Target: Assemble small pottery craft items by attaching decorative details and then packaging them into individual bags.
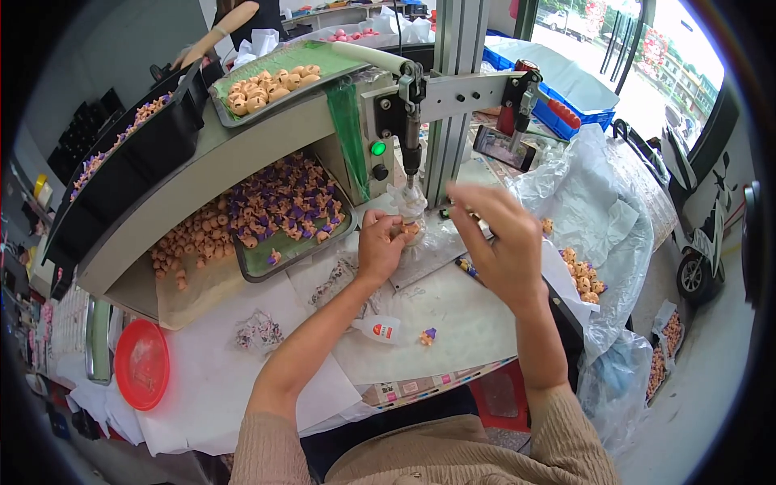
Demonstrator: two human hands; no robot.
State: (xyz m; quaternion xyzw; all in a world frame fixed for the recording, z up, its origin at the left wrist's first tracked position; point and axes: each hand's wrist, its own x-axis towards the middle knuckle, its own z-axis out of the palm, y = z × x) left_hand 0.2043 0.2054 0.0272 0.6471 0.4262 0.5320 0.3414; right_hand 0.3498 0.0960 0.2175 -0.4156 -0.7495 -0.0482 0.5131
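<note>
Fingers of my left hand (380,246) pinch a small tan bead piece (408,232) under the press tip (411,179) on the worktop (453,311). My right hand (497,242) hovers above, fingers loosely curled, holding nothing I can see.

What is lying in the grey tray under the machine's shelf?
The grey tray holds a heap of small tan and purple pieces on a green liner. Its back end runs under the shelf, so anything deeper there is hidden.
</note>
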